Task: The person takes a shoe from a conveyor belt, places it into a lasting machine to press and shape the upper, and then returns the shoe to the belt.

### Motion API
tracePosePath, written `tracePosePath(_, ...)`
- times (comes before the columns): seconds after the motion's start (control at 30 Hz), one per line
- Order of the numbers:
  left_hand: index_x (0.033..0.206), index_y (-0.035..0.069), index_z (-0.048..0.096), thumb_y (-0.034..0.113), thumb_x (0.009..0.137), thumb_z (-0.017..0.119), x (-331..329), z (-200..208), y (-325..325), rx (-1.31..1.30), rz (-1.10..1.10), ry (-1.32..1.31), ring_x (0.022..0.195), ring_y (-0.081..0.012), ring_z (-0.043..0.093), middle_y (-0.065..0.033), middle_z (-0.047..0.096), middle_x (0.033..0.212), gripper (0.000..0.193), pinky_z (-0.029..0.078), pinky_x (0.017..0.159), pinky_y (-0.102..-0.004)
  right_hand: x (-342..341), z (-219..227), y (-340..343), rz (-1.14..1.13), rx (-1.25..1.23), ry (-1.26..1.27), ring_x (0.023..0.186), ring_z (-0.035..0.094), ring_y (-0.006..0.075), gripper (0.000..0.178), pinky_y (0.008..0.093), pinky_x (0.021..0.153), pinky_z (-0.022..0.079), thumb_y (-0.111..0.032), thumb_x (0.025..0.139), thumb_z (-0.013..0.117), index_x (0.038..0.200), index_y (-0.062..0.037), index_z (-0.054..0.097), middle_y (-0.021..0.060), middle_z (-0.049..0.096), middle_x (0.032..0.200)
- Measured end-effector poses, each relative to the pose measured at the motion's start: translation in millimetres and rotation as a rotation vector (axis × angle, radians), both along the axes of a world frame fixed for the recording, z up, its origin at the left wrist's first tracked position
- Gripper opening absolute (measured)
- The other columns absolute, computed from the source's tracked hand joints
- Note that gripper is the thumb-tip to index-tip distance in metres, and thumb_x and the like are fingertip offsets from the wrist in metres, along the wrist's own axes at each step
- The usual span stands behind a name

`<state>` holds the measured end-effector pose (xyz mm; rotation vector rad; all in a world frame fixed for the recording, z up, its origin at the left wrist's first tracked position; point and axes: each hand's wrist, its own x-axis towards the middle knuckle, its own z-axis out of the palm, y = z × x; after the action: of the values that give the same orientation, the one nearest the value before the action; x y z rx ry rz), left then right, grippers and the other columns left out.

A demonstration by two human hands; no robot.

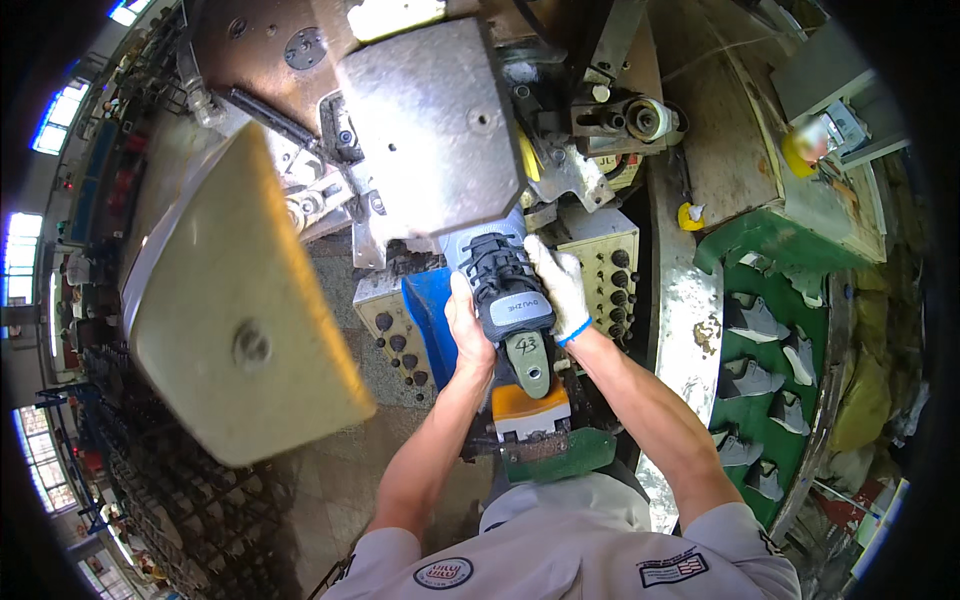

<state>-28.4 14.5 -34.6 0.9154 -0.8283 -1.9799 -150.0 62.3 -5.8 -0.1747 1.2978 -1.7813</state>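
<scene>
1. The shoe's [505, 285] toe is hidden under the grey machine head [425, 125] at upper centre.
2. The yellow object [805, 148] at upper right is blurred.
3. The person's shirt [560, 545] is cut off at the bottom edge.

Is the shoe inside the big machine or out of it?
Partly in. The shoe's toe end is hidden under the grey machine head; its laces and tongue stick out, with the left hand and gloved right hand on its sides.

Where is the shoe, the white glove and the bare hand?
shoe [505, 285], head view, on the dark laces.
white glove [560, 285], head view, on the back of the right hand.
bare hand [468, 335], head view, on the back of the left hand.
</scene>
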Motion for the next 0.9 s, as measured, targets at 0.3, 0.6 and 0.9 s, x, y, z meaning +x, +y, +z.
tracePosePath(0.3,0.14,-0.006,0.045,0.038,0.1,0.055,111.8,-87.1,94.8,-0.511,-0.391,-1.02,0.118,-0.0315,0.058,-0.0241,0.061,0.126,0.06,0.044,0.103,-0.0398,-40.2,-30.1,145.7,-0.091,0.019,-0.08,0.121,0.062,0.0384,0.064,0.0474,0.092,0.057,-0.044,0.107,0.024,0.139,0.0069,0.048,0.0286,0.061,0.13)
tracePosePath(0.6,0.14,-0.008,0.042,0.026,0.08,0.076,121.9,-192.4,120.2,-0.712,-0.259,-0.938,0.115,-0.0486,0.058,-0.0331,0.059,0.124,0.077,0.048,0.096,-0.0503,-36.2,-17.0,261.3,-0.133,0.102,-0.019,0.11,0.067,0.0384,0.051,0.0417,0.083,0.061,-0.024,0.104,0.046,0.14,0.0113,0.042,0.0298,0.058,0.132)
tracePosePath(0.9,0.134,0.002,0.056,0.023,0.058,0.095,186.6,5.5,162.3,-0.465,0.051,-1.262,0.102,-0.0374,0.07,-0.0234,0.071,0.108,0.088,0.054,0.087,-0.0418,25.0,42.8,258.4,0.081,0.007,0.135,0.111,0.067,0.0358,0.056,0.039,0.085,0.058,-0.023,0.097,0.059,0.139,0.011,0.044,0.0274,0.06,0.13)
